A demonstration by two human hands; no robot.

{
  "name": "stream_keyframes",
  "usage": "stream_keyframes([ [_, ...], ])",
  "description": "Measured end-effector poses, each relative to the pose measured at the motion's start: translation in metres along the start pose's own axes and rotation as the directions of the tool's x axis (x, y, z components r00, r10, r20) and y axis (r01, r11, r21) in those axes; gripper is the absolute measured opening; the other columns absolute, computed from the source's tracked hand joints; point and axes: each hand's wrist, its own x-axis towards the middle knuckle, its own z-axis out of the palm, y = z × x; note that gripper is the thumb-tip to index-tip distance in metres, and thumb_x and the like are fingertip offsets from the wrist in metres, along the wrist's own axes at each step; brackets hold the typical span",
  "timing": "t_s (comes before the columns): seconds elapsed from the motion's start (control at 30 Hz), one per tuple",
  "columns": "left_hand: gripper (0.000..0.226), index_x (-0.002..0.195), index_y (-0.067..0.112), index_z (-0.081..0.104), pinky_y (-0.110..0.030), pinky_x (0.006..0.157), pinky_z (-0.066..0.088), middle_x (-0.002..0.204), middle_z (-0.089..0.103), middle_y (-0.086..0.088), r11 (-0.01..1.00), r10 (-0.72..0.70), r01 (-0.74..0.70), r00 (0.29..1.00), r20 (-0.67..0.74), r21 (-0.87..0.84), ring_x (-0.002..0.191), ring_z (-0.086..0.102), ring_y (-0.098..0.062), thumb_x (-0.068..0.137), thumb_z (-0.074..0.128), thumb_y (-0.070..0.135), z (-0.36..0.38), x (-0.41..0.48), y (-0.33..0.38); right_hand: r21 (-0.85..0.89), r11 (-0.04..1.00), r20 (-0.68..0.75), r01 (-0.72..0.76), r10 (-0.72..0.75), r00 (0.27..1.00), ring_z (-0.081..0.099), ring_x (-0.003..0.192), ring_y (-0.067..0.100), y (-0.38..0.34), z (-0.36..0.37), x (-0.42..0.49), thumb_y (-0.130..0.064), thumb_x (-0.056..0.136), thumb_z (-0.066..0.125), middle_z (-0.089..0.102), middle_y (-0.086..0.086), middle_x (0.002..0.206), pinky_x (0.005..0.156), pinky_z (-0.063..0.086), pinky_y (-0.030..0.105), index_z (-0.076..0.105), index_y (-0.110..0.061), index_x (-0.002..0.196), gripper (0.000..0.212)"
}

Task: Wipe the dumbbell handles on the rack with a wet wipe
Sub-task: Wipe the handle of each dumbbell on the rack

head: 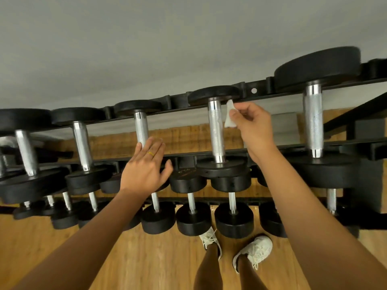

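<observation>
2 hands up at rack (263, 82) top tier. Left hand (144, 168) flat, fingers straight, over lower end of chrome handle (141, 128). Right hand (253, 126) pinching wet wipe (229, 114) just beside next handle (215, 126). Looks like the wiping step; next move probably needs wipe wrapped round that bar.

Cut off at 3 and 9 o'clock edges: rack (261, 84). Partly hidden behind right hand (253, 126) fingers (232, 114): wet wipe (229, 104). Near end covered by left hand (144, 170): dumbbell handle (141, 128) at 9 o'clock.
</observation>
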Motion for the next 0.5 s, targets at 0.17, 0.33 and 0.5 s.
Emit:
stream_keyframes([
  [0.17,0.058,0.137,-0.002,0.061,-0.056,0.116,0.036,0.141,0.061,-0.019,1.0,-0.001,0.001,1.0,-0.014,-0.007,0.143,0.047,-0.034,0.102,0.039,0.039,0.001,0.0,0.0,0.199,0.979,-0.008,-0.04,0.042,0.999,0.069,0.098,0.008,-0.007,0.021,0.004,-0.015,0.093,0.069,0.074,-0.004,0.101,0.095,0.055,0.03,0.073,-0.017,0.103,0.011],
  [0.33,0.057,0.134,-0.002,0.063,-0.055,0.116,0.036,0.139,0.063,-0.019,1.0,0.003,-0.004,0.999,-0.044,-0.004,0.141,0.049,-0.035,0.102,0.041,0.038,0.004,0.0,-0.002,0.333,0.936,-0.05,-0.115,0.139,0.989,0.07,0.097,0.009,-0.004,0.03,0.007,-0.011,0.091,0.071,0.075,-0.004,0.098,0.096,0.056,0.033,0.075,-0.019,0.097,0.011],
  [0.5,0.055,0.133,-0.002,0.065,-0.055,0.115,0.037,0.138,0.064,-0.018,1.0,0.008,-0.008,0.998,-0.06,-0.005,0.14,0.05,-0.035,0.101,0.043,0.037,0.006,-0.001,-0.003,0.324,0.935,0.001,-0.148,0.156,0.988,0.07,0.103,0.014,0.0,0.029,0.007,-0.012,0.093,0.068,0.076,-0.002,0.106,0.095,0.057,0.039,0.074,-0.021,0.106,0.016],
])
